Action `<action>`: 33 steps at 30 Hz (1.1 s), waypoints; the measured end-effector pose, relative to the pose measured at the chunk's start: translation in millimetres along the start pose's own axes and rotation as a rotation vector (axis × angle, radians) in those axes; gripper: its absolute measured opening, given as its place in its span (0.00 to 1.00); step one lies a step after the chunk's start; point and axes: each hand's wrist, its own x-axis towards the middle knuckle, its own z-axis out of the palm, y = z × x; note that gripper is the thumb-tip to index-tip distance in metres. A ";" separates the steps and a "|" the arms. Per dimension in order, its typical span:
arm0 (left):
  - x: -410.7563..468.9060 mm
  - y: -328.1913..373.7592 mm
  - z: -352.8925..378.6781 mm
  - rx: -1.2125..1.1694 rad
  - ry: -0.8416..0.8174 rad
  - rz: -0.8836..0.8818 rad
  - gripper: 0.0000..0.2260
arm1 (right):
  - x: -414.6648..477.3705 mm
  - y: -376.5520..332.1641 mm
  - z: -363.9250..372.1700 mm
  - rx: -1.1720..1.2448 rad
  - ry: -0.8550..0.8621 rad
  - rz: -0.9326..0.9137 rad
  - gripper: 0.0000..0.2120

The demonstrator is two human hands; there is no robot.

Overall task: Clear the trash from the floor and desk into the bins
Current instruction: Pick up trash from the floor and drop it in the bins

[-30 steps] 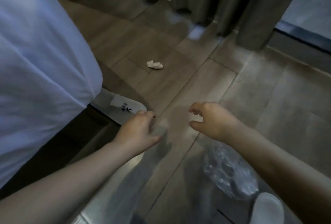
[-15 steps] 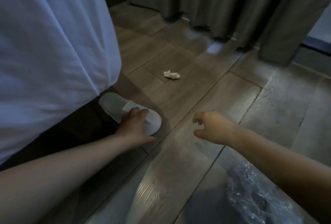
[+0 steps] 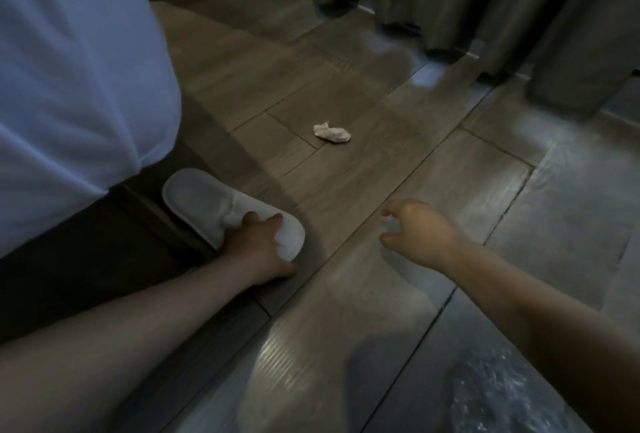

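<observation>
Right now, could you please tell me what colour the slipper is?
The slipper is white; the head view shows it best.

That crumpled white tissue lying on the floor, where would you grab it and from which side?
Pinch the crumpled tissue across its narrow middle, coming straight down from above. It lies low and loose on the wooden floor, stretched left to right with nothing beside it. The right hand is free; the left hand grips the white slipper.
</observation>
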 end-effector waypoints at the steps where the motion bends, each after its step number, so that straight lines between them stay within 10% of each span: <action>1: 1.7 -1.9 -2.2 0.008 -0.003 0.011 0.49 | 10.0 -0.8 0.0 0.012 0.028 0.001 0.25; 18: 13.9 6.8 6.4 0.048 -0.054 -0.078 0.48 | 171.4 -38.7 4.3 0.073 0.250 -0.159 0.38; 33: -8.5 18.5 16.2 0.183 -0.080 0.045 0.50 | -3.0 24.7 31.4 -0.078 0.101 -0.097 0.24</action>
